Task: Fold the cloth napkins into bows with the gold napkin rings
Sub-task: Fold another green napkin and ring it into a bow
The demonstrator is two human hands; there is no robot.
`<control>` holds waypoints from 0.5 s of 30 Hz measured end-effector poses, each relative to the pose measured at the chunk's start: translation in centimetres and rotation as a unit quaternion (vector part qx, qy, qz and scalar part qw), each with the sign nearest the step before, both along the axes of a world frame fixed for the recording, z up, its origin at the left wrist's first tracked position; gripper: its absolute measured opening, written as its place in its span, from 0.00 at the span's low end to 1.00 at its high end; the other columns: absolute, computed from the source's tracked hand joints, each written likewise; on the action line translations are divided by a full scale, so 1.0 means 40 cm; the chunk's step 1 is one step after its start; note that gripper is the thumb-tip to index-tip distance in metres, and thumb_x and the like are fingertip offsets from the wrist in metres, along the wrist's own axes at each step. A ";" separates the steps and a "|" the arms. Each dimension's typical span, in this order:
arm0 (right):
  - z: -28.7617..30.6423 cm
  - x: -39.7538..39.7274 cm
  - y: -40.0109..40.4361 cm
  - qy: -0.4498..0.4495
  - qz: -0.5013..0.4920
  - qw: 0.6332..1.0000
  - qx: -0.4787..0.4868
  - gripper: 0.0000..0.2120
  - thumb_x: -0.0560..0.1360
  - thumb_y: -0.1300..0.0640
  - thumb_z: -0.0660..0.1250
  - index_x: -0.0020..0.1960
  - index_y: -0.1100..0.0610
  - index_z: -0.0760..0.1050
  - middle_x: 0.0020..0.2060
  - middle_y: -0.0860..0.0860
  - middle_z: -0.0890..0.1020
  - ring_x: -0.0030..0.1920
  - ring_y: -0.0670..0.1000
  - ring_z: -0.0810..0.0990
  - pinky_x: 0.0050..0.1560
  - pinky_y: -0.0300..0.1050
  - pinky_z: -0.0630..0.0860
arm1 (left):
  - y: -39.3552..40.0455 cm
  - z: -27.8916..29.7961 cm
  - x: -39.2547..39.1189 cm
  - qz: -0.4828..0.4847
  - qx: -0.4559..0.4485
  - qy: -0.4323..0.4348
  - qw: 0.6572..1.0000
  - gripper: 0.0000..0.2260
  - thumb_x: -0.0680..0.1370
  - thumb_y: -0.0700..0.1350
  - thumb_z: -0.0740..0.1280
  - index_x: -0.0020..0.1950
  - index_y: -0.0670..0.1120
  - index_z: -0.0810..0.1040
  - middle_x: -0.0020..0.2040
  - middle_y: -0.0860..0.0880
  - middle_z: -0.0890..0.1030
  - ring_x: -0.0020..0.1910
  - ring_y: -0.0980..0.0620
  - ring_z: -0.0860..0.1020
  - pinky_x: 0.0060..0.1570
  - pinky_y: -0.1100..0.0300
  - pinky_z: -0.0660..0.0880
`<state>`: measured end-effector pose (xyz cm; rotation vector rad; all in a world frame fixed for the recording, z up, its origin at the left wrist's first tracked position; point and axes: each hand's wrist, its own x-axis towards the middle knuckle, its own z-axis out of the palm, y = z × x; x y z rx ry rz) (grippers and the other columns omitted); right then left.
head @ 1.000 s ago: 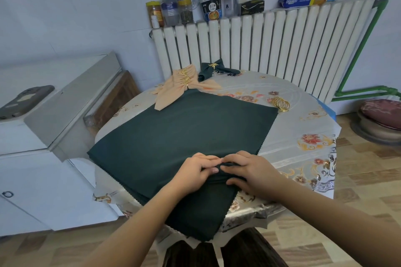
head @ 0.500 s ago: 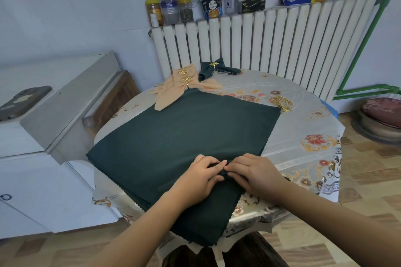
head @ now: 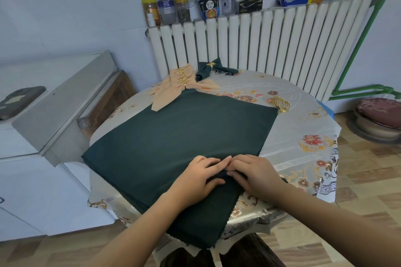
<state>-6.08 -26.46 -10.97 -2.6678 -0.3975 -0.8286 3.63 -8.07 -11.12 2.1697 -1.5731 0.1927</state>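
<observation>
So we've got the dark green napkin [head: 173, 143] spread flat over the near half of the tabletop [head: 303, 136], with its near corner hanging off the near edge. Both hands are down on it close to that edge, fingertips meeting in the middle. The left hand [head: 199, 176] and right hand [head: 253, 174] each pinch a small ridge of the cloth between fingers and thumb, which looks to us like the first accordion pleat getting gathered. Starting at the near side makes sense, since the pleats can then stack away from us across the open cloth.

The loose gold napkin rings [head: 281, 104] sit by the napkin's far right corner, near but off the fabric, so they're easy to grab once the pleating's done. At the far edge, the finished peach bows [head: 180, 86] and one green bow [head: 209, 69] are parked out of the way, the peach ones just overlapping the napkin's far corner.
</observation>
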 end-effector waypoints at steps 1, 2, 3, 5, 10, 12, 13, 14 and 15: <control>-0.001 0.001 0.000 0.002 -0.002 1.000 0.011 0.07 0.75 0.52 0.63 0.44 0.53 0.77 0.41 0.46 0.81 0.40 0.49 0.80 0.37 0.41 0.76 | 0.000 -0.003 0.003 0.002 -0.013 0.004 1.000 0.20 0.78 0.52 0.61 0.71 0.52 0.69 0.59 0.51 0.78 0.50 0.50 0.73 0.58 0.63 0.67; -0.002 0.001 0.000 0.001 -0.006 1.000 0.022 0.07 0.75 0.51 0.62 0.43 0.53 0.77 0.41 0.47 0.81 0.39 0.49 0.80 0.36 0.41 0.76 | 0.000 -0.005 0.003 0.007 -0.023 0.011 1.000 0.18 0.78 0.51 0.62 0.68 0.51 0.73 0.58 0.50 0.79 0.48 0.50 0.74 0.57 0.64 0.67; -0.004 0.000 0.000 -0.002 -0.012 0.999 0.030 0.08 0.75 0.51 0.62 0.43 0.53 0.77 0.40 0.47 0.80 0.39 0.49 0.79 0.35 0.41 0.76 | -0.002 -0.006 0.002 0.013 -0.032 0.017 0.999 0.17 0.78 0.51 0.61 0.66 0.50 0.75 0.56 0.51 0.80 0.47 0.50 0.74 0.56 0.66 0.66; -0.007 -0.001 -0.001 -0.014 -0.024 0.999 0.036 0.09 0.75 0.50 0.62 0.42 0.54 0.76 0.40 0.48 0.78 0.36 0.48 0.78 0.32 0.41 0.74 | -0.008 -0.002 -0.004 0.024 -0.046 0.032 0.998 0.16 0.78 0.50 0.61 0.64 0.48 0.77 0.54 0.52 0.81 0.45 0.51 0.73 0.54 0.69 0.64; -0.006 0.000 0.002 -0.013 -0.034 0.998 0.061 0.09 0.74 0.50 0.61 0.41 0.54 0.74 0.39 0.48 0.77 0.35 0.48 0.76 0.30 0.40 0.73 | -0.032 0.026 -0.011 0.087 -0.085 0.138 0.983 0.12 0.76 0.43 0.67 0.59 0.47 0.81 0.49 0.52 0.83 0.47 0.48 0.75 0.51 0.77 0.63; -0.004 0.003 0.002 -0.001 -0.041 0.996 0.075 0.09 0.74 0.49 0.61 0.42 0.54 0.74 0.40 0.47 0.77 0.36 0.47 0.77 0.31 0.40 0.73 | -0.040 0.037 -0.009 0.107 -0.067 0.191 0.973 0.11 0.76 0.42 0.68 0.58 0.48 0.81 0.51 0.52 0.83 0.52 0.52 0.75 0.52 0.78 0.63; -0.001 0.002 0.000 0.003 -0.047 0.996 0.081 0.09 0.74 0.48 0.61 0.42 0.53 0.75 0.40 0.47 0.77 0.37 0.47 0.77 0.32 0.39 0.74 | -0.044 0.041 -0.007 0.112 -0.057 0.205 0.971 0.11 0.77 0.42 0.68 0.58 0.48 0.81 0.52 0.52 0.83 0.54 0.55 0.75 0.53 0.78 0.63; 0.010 0.005 -0.007 0.008 -0.056 0.995 0.087 0.10 0.73 0.47 0.61 0.43 0.52 0.76 0.41 0.45 0.78 0.39 0.46 0.77 0.33 0.38 0.74 | -0.052 0.047 0.002 0.113 -0.052 0.214 0.969 0.11 0.77 0.42 0.68 0.58 0.49 0.81 0.53 0.52 0.83 0.55 0.57 0.75 0.54 0.78 0.63; 0.022 0.008 -0.015 0.014 -0.066 0.993 0.093 0.10 0.73 0.46 0.61 0.44 0.51 0.77 0.42 0.44 0.79 0.41 0.44 0.78 0.35 0.38 0.75 | -0.059 0.057 0.009 0.117 -0.050 0.221 0.967 0.11 0.77 0.42 0.68 0.58 0.49 0.81 0.54 0.52 0.82 0.55 0.59 0.75 0.54 0.78 0.63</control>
